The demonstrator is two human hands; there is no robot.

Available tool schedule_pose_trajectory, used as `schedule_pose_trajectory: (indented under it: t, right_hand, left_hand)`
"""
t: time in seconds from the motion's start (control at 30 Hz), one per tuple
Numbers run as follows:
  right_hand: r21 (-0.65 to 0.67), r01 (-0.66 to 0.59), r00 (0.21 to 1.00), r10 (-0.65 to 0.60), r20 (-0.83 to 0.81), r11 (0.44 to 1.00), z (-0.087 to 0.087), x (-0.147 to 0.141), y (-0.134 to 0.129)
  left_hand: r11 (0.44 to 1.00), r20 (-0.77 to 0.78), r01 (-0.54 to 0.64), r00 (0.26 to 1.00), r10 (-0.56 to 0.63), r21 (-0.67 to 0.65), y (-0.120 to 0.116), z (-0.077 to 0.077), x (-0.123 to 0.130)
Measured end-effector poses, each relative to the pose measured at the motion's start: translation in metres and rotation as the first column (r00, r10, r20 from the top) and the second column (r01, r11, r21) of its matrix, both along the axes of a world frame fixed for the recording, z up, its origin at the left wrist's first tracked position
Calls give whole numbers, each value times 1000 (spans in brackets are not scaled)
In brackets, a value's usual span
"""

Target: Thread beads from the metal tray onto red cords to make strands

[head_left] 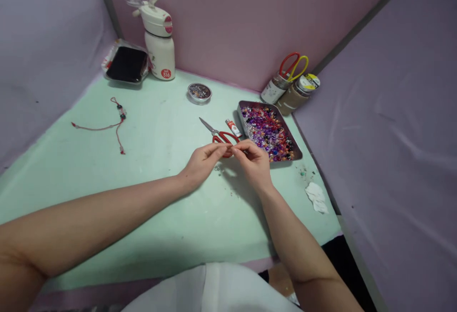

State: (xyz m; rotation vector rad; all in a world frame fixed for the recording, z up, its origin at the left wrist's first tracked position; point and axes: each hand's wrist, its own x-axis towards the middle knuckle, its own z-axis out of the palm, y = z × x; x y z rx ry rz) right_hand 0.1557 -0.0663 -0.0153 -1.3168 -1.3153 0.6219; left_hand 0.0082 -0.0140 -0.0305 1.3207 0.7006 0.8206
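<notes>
My left hand [205, 162] and my right hand [254, 162] meet above the table, thumb and forefinger of each pinched close together. Whatever lies between the fingertips is too small to make out. Just behind them lie scissors with red handles [224, 137], partly covered by my fingers, their blades pointing to the far left. A red and white lighter [233, 128] rests beside the scissors. To the right of it, a metal tin [297, 154] holds many purple, red, black and orange beads [266, 129]. Tiny bits lie on the table under my hands.
A red cord bracelet with dark beads [122, 116] lies at left. At the back stand a white bottle [160, 55], a wrapped black tray [127, 64] and a round bead case [199, 92]. Two jars [273, 91], one holding scissors, stand at back right; crumpled tissue [316, 197] lies at right.
</notes>
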Motion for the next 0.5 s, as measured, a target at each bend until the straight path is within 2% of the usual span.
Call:
schedule_pose_trajectory:
  t: [0.1,0.23,0.37,0.5]
  right_hand:
    - [29,6,1000,-6,0,1000,2,-1,1]
    - [55,-3,1000,3,0,998,1,-2,5]
    - [73,27,1000,-26,-4,997,-5,1,9]
    - [55,49,999,-48,-22,997,-7,5,11]
  left_hand:
    - [1000,98,0,995,2,-20,0,0,1]
    - [998,147,40,989,-31,-57,0,1,3]
    - [978,182,96,981,-62,-186,-1,0,6]
    - [942,155,79,987,-29,-326,-1,3,7]
